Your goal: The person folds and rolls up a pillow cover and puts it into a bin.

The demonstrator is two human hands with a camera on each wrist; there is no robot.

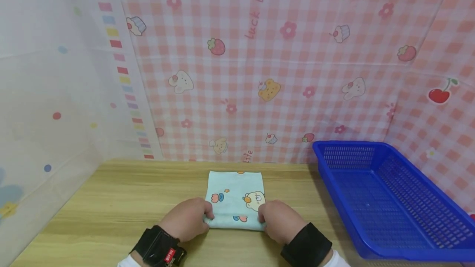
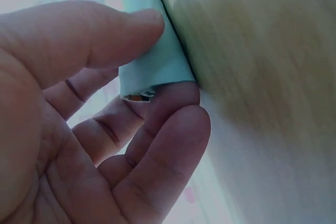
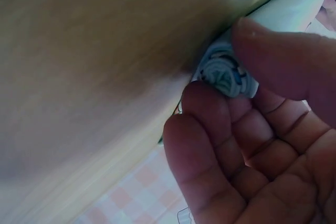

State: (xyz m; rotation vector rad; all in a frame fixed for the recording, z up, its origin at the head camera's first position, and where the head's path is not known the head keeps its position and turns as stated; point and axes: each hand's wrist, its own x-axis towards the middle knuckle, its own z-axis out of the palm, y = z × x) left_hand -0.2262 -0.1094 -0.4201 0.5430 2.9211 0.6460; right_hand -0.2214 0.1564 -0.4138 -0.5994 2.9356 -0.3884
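Observation:
A pale mint cloth (image 1: pixel 235 186) printed with a bear and tulips lies on the wooden table, its near edge rolled up. My left hand (image 1: pixel 188 219) pinches the left end of the roll, thumb on top and fingertips beneath, as the left wrist view shows with the cloth's folded end (image 2: pixel 163 65). At the opposite end, my right hand (image 1: pixel 281 221) grips the roll between thumb and fingers. Spiral layers of the rolled cloth (image 3: pixel 223 74) show in the right wrist view. Beyond the roll, the far part of the cloth lies flat.
A blue plastic basket (image 1: pixel 378 201) with meshed walls stands to the right of the cloth. Behind the wooden table (image 1: pixel 133 188) hangs a pink checked curtain (image 1: pixel 237 69), with a white dotted one (image 1: pixel 55 77) on the left.

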